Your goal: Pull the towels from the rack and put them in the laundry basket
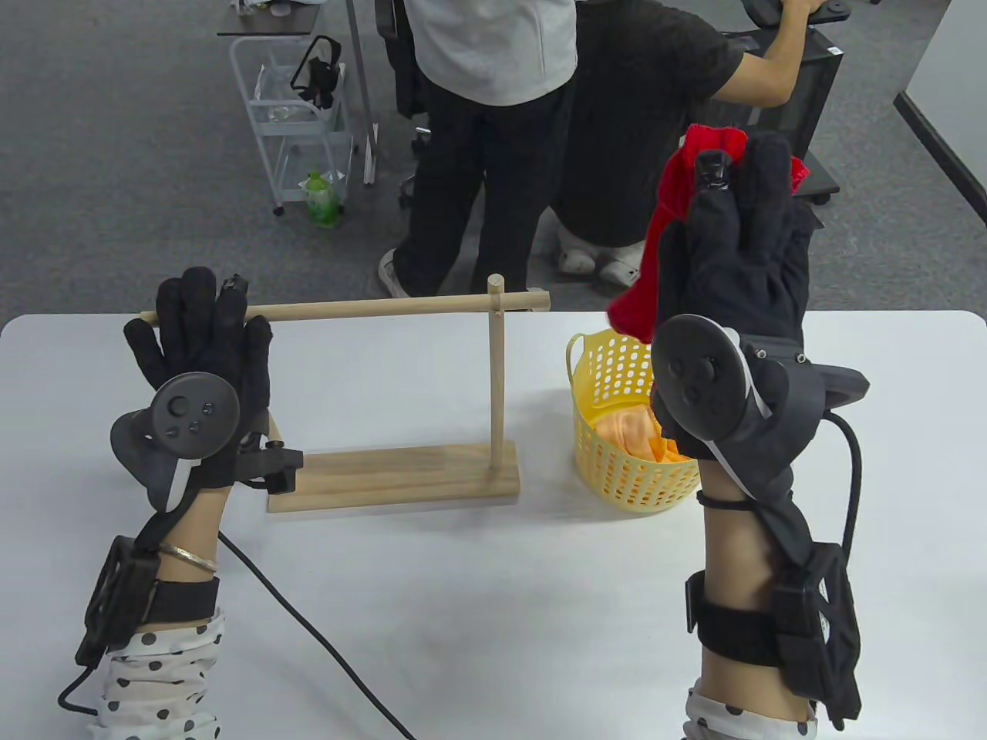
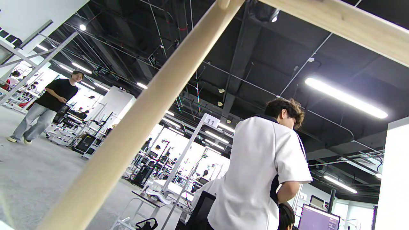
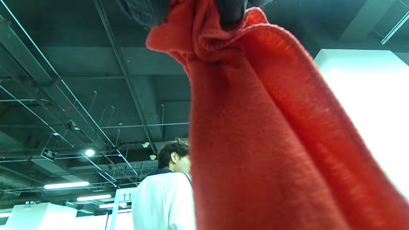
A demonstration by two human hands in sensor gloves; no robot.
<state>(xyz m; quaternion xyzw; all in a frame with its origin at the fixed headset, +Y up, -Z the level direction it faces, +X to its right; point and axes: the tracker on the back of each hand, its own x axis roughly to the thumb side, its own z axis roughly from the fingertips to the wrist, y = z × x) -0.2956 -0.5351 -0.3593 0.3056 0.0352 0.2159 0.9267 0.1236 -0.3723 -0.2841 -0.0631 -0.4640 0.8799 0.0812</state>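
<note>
My right hand (image 1: pixel 732 185) is raised high above the table's far right and grips a red towel (image 1: pixel 669 208), which hangs down over the yellow laundry basket (image 1: pixel 617 462). In the right wrist view the red towel (image 3: pixel 255 143) fills the frame, bunched under the gloved fingers (image 3: pixel 230 9). An orange towel (image 1: pixel 640 435) lies inside the basket. The wooden rack (image 1: pixel 393 478) stands mid-table and its bar (image 1: pixel 385 308) is bare. My left hand (image 1: pixel 202 308) is at the bar's left end, fingers straight against it. The left wrist view shows only the bar (image 2: pixel 134 127), no fingers.
Two people (image 1: pixel 493 139) stand just beyond the table's far edge. A white wire cart (image 1: pixel 297 116) and a green bottle (image 1: pixel 322 196) are on the floor at the back left. A black cable (image 1: pixel 308 617) runs across the near table.
</note>
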